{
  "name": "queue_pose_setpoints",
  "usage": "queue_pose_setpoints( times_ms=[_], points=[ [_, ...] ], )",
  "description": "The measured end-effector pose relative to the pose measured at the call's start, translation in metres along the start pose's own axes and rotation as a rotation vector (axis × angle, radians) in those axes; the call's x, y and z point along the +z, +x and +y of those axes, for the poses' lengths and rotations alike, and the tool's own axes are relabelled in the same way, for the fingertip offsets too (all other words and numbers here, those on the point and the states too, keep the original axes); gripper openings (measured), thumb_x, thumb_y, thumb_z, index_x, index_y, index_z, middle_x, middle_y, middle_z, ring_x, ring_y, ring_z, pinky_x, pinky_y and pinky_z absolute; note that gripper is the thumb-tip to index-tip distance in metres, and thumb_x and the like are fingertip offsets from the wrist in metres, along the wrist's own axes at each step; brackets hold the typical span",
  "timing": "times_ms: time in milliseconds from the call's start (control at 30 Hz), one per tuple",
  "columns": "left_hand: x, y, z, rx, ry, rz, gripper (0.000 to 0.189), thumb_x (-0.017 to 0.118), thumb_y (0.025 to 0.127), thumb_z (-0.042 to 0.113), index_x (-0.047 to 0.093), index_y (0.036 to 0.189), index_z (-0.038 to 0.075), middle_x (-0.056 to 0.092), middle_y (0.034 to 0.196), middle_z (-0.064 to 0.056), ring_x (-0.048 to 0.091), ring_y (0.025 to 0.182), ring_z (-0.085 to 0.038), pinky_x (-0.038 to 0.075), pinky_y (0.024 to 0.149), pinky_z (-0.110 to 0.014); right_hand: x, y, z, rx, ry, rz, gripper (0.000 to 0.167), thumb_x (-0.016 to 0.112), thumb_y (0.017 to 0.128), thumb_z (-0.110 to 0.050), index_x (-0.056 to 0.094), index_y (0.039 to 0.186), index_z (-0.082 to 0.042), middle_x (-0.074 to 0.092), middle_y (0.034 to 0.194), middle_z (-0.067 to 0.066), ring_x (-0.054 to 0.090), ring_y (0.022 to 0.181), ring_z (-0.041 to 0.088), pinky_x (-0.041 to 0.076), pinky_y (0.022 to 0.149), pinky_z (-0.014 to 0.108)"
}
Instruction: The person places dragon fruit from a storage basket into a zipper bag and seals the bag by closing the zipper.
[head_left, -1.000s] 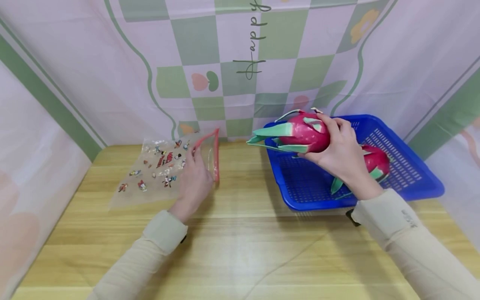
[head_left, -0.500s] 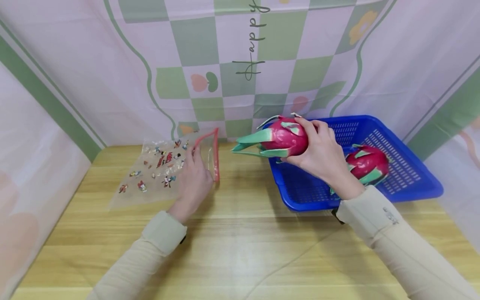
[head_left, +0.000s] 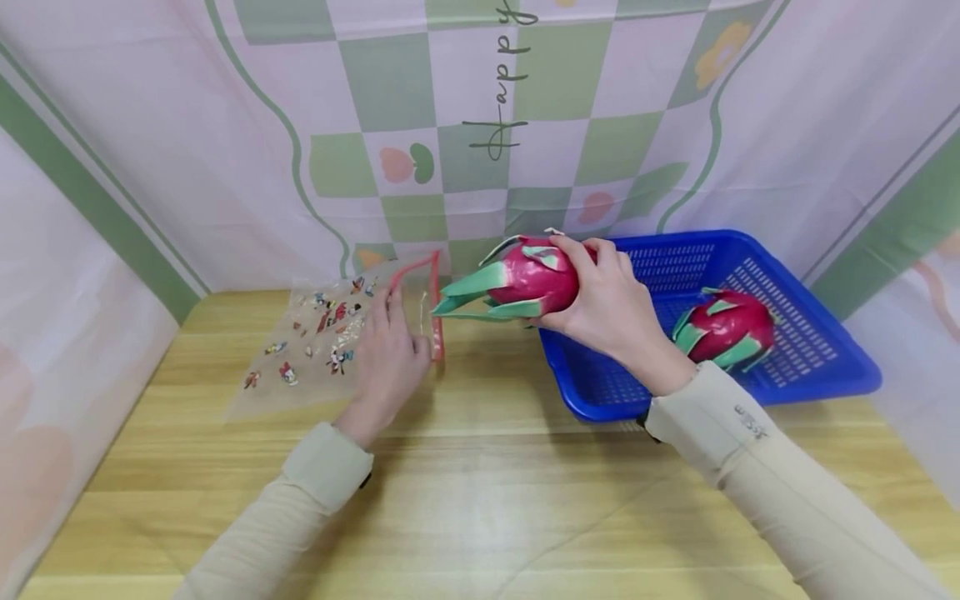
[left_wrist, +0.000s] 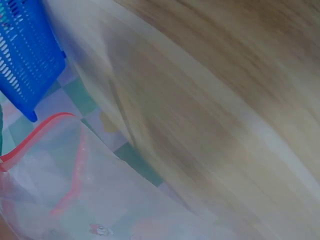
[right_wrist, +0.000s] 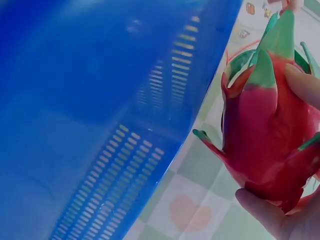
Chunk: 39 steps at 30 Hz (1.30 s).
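Note:
My right hand [head_left: 611, 308] grips a dragon fruit [head_left: 536, 275], red with green leafy scales, in the air just left of the basket. Its leaf tips point left and overlap the mouth of a clear zip bag [head_left: 311, 350] in the head view. That bag has a red-edged opening and small cartoon prints. My left hand [head_left: 392, 354] pinches the bag's upper edge and keeps the mouth apart. In the left wrist view the red rim [left_wrist: 37, 131] of the bag stands parted. The right wrist view shows the held dragon fruit [right_wrist: 270, 135] with thumb and fingers around it.
A blue perforated basket [head_left: 592, 408] stands on the right of the wooden table [head_left: 450, 500], with a second dragon fruit [head_left: 727, 327] lying in it. Behind the table hangs a checked, patterned cloth [head_left: 390, 83].
My right hand has carried the dragon fruit left from over the basket to the bag's mouth. My left hand has stayed nearly in place, and the bag's mouth has shifted slightly.

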<state>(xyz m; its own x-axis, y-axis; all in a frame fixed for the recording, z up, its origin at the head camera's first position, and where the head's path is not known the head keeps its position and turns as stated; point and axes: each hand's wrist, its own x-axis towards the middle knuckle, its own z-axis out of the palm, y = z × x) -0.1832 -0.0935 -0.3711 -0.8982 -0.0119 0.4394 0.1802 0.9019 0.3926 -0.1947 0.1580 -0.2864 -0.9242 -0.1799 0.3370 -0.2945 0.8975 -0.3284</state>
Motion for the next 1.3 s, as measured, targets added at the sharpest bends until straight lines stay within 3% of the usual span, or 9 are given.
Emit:
queue_pose_setpoints(
  times_ms=[167, 467, 767, 967, 1133, 1300],
  points=[
    [-0.001, -0.001, 0.001, 0.002, 0.009, -0.026, 0.073, 0.058, 0.081, 0.010, 0.027, 0.146, -0.005, 0.034, 0.145, -0.024, 0.050, 0.119, -0.037, 0.050, 0.095, -0.044, 0.005, 0.000, -0.008, 0.016, -0.011, -0.040, 0.093, 0.083, 0.067, -0.042, 0.036, 0.144, -0.023, 0.041, 0.135, 0.025, 0.044, 0.117, 0.046, 0.051, 0.081, 0.066],
    [-0.002, -0.002, 0.006, 0.011, 0.003, -0.052, 0.072, 0.055, 0.084, 0.012, 0.025, 0.147, -0.005, 0.034, 0.145, -0.023, 0.046, 0.122, -0.037, 0.038, 0.109, -0.047, 0.015, 0.001, -0.021, 0.011, -0.027, -0.003, 0.092, 0.084, 0.064, -0.042, 0.040, 0.142, -0.023, 0.043, 0.135, 0.024, 0.045, 0.117, 0.045, 0.053, 0.077, 0.064],
    [-0.001, -0.004, 0.009, 0.032, 0.006, -0.044, 0.074, 0.057, 0.084, 0.014, 0.024, 0.148, -0.004, 0.033, 0.146, -0.023, 0.043, 0.126, -0.038, 0.033, 0.113, -0.049, 0.026, -0.005, -0.026, -0.047, -0.061, 0.080, 0.084, 0.082, 0.066, -0.033, 0.043, 0.140, -0.021, 0.042, 0.136, 0.024, 0.043, 0.123, 0.042, 0.054, 0.074, 0.062],
    [-0.003, -0.005, 0.009, 0.014, -0.007, -0.074, 0.070, 0.049, 0.087, 0.016, 0.021, 0.149, -0.003, 0.030, 0.148, -0.023, 0.039, 0.130, -0.038, 0.030, 0.115, -0.050, 0.035, -0.009, -0.036, -0.111, -0.052, 0.141, 0.079, 0.081, 0.067, -0.031, 0.046, 0.138, -0.020, 0.045, 0.134, 0.022, 0.045, 0.121, 0.042, 0.056, 0.072, 0.059],
    [-0.006, -0.005, 0.009, -0.007, -0.025, -0.084, 0.069, 0.046, 0.088, 0.018, 0.020, 0.150, -0.001, 0.028, 0.151, -0.022, 0.035, 0.135, -0.039, 0.027, 0.116, -0.051, 0.044, -0.011, -0.043, -0.106, -0.040, 0.132, 0.077, 0.080, 0.068, -0.033, 0.047, 0.137, -0.019, 0.046, 0.133, 0.024, 0.045, 0.120, 0.043, 0.056, 0.070, 0.059],
    [-0.006, -0.006, 0.007, 0.032, 0.010, -0.049, 0.070, 0.052, 0.086, 0.016, 0.025, 0.148, -0.003, 0.034, 0.148, -0.022, 0.040, 0.130, -0.038, 0.034, 0.112, -0.050, 0.054, -0.012, -0.047, -0.076, -0.022, 0.099, 0.078, 0.080, 0.069, -0.030, 0.047, 0.138, -0.019, 0.044, 0.134, 0.023, 0.044, 0.122, 0.042, 0.056, 0.070, 0.058]
  ],
)
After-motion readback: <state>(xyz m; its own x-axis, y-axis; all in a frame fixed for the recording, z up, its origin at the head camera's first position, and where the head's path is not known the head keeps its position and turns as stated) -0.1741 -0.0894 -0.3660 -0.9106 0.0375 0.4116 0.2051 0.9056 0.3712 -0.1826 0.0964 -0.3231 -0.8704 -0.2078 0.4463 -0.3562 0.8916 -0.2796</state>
